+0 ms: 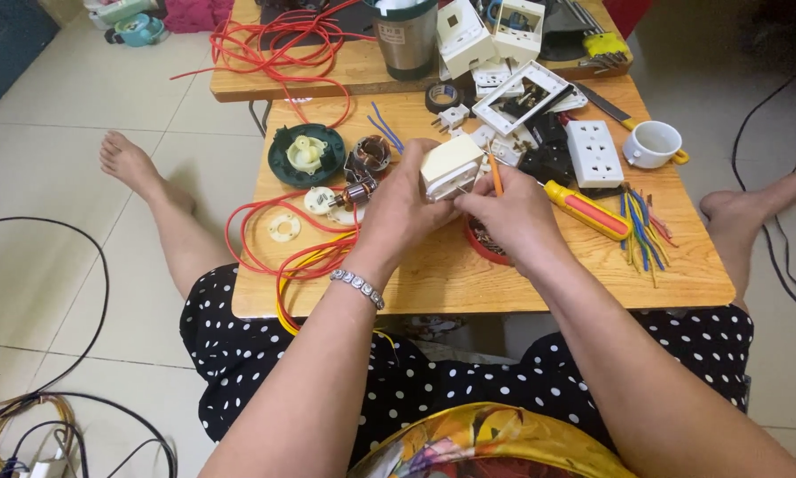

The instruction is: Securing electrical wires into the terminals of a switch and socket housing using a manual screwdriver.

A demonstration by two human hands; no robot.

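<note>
— Cream plastic socket block (451, 166), where does it sit?

— Above the middle of the wooden surface (433, 274), lifted clear of it. The left hand (402, 212) is clamped round its left and near sides, so only the top face and one edge show.

— And the right hand (515, 217)?

— Its fingers are closed together on a thin orange stick (495, 177), perhaps a small tool or a wire end; too little sticks out to tell which. The tip meets the block's right edge, but the contact point is hidden behind the fingers.

— What lies beneath the hands?

— A red round dish (482, 248), mostly covered by the right hand; its contents are a dark blur.

— Anything clearer nearby?

— Just right of the right hand lies a yellow and red screwdriver (586, 210), with a bundle of short coloured wires (641, 230) beyond it. A white multi-socket plate (595, 152) and a white cup (653, 143) sit farther right. To the left, a dark green round housing (307, 155) and a small motor rotor (355, 192) rest among loops of red wire (274, 257).

— And the far end?

— A metal tumbler (405, 37) and white socket boxes (491, 35), both cut off by the top edge.
</note>
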